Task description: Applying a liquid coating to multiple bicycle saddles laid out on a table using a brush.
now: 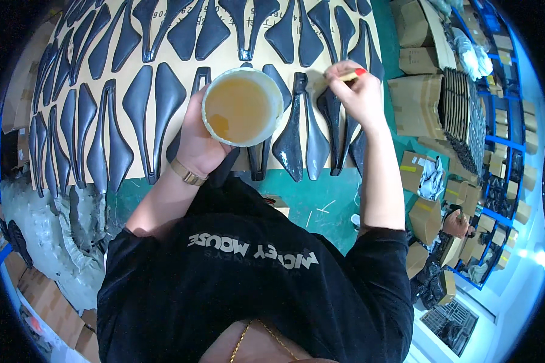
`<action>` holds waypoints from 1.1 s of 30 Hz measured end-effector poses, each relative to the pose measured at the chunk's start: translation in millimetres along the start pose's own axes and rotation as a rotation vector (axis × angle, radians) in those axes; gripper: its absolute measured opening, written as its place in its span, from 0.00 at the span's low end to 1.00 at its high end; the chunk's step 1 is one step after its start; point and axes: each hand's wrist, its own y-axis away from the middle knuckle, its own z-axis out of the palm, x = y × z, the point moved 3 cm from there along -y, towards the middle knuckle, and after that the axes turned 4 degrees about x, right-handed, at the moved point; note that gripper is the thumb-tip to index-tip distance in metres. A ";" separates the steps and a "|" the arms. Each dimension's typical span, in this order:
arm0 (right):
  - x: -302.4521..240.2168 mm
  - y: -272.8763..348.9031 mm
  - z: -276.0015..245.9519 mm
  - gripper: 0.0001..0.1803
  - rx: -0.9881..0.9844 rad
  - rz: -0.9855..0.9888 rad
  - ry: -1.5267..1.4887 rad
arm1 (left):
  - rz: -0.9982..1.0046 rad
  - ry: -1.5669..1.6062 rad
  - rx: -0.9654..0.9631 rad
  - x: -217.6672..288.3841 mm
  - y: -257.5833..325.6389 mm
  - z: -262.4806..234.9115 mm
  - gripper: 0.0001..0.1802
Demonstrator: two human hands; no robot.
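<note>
Your left hand [200, 136] curls around the side of a round, pale cup [280, 109], holding it above the desk [118, 81], near the middle of its front edge. Inside the cup sits a cloudy amber liquid [239, 112]. Your right hand [360, 100] pinches a small yellowish stick [349, 77] between thumb and fingers, over the desk close to its right edge; you cannot tell what the stick's far end touches, if anything. Rows of long black pieces [139, 103], narrow at one end and broad at the other, run from the desk's left edge to its right edge. Near the front edge, just right of the cup, one glossy piece [289, 151] shines more than its neighbors. Beyond the right edge stand cardboard boxes [415, 109] on the green floor [315, 202].
</note>
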 end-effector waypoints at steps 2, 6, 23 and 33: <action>5.9 -10.1 1.9 0.08 0.109 -0.082 0.108 | -0.003 -0.005 0.045 -2.3 0.3 3.0 0.25; 6.1 -7.7 -8.9 0.09 0.133 -0.001 0.016 | 0.020 -0.001 0.105 -1.9 2.8 -1.2 0.24; 7.7 16.9 -19.7 0.08 -0.056 0.009 0.080 | -0.011 -0.045 0.140 -5.8 -2.9 -1.9 0.28; 7.4 52.8 -26.2 0.08 -0.061 0.050 0.068 | -0.042 -0.057 0.148 -9.0 -2.4 -2.3 0.32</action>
